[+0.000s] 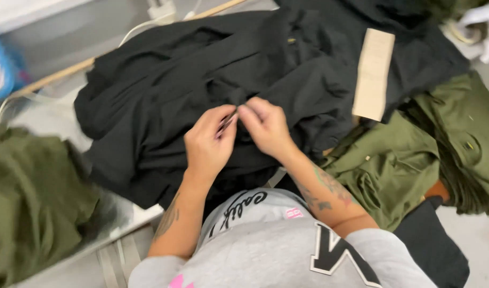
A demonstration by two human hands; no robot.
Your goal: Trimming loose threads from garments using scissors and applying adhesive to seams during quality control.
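Both hands meet at the middle of the worktop: the left hand (207, 143) holds small snips (227, 121), the right hand (267, 127) pinches the black garment (164, 85) just beside them.

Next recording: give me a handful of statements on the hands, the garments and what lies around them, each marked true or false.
1. Both hands meet on the black fabric garment. True.
2. The left hand holds a small thin tool. True, though its kind is too blurred to tell.
3. The right hand rests on the olive green garments. False: it pinches the black fabric beside the left hand.
4. A beige rectangular card lies on the black fabric. True.
5. The person wears a red sweatshirt. False: the sweatshirt is grey.
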